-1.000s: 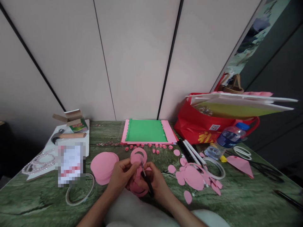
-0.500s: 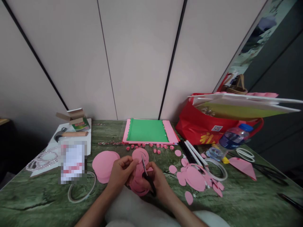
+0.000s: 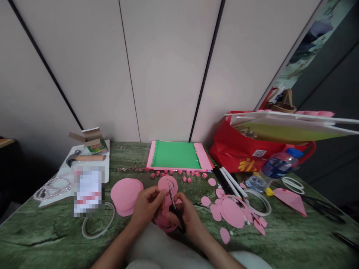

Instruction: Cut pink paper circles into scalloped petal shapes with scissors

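Note:
My left hand (image 3: 147,207) pinches a pink paper disc (image 3: 167,185) held just above the green table (image 3: 42,239). My right hand (image 3: 188,218) grips black-handled scissors (image 3: 174,207) whose blades point up into the disc. A curled pink strip (image 3: 164,223) hangs from the disc between my hands. A stack of pink paper circles (image 3: 125,195) lies just left of my left hand.
Pink offcuts (image 3: 231,213) and tape rings (image 3: 259,201) lie to the right, another tape ring (image 3: 98,226) to the left. Green and pink sheets (image 3: 176,155) sit at the back. A red bag (image 3: 246,149), water bottle (image 3: 273,166), hammer (image 3: 84,158) and dark scissors (image 3: 322,205) stand around.
The pink disc has turned in my left hand and the open ring seen earlier now reads as a fuller disc. Both hands stay in place; the view has shifted slightly.

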Demonstrator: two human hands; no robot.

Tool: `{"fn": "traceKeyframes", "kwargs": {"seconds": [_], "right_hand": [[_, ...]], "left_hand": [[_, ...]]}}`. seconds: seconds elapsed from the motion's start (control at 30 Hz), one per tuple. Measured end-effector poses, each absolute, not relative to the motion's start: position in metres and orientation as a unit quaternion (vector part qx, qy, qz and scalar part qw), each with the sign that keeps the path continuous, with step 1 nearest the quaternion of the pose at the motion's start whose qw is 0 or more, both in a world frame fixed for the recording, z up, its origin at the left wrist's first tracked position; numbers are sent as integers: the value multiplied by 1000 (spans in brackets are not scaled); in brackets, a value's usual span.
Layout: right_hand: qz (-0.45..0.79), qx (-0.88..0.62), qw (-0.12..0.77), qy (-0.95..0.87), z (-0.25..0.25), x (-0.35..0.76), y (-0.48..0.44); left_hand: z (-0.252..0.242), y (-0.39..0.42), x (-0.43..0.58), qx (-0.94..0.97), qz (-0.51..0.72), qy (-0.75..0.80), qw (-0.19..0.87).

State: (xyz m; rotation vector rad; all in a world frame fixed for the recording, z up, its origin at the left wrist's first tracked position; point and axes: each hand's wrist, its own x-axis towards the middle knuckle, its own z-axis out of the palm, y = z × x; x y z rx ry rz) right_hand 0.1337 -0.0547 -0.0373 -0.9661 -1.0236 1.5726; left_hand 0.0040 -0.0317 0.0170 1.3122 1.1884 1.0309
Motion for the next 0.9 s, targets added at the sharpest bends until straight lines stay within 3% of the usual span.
{"fn": "traceKeyframes", "kwargs": {"seconds": [0.63,0.9], "right_hand": [[602,-412,561,-391,-52,126,-46],[627,-393,545,-395,-54,128,-46]], "left_hand": [[18,-30,3,554,405,482,545],[16,-29,2,554,408,486,538]]}}
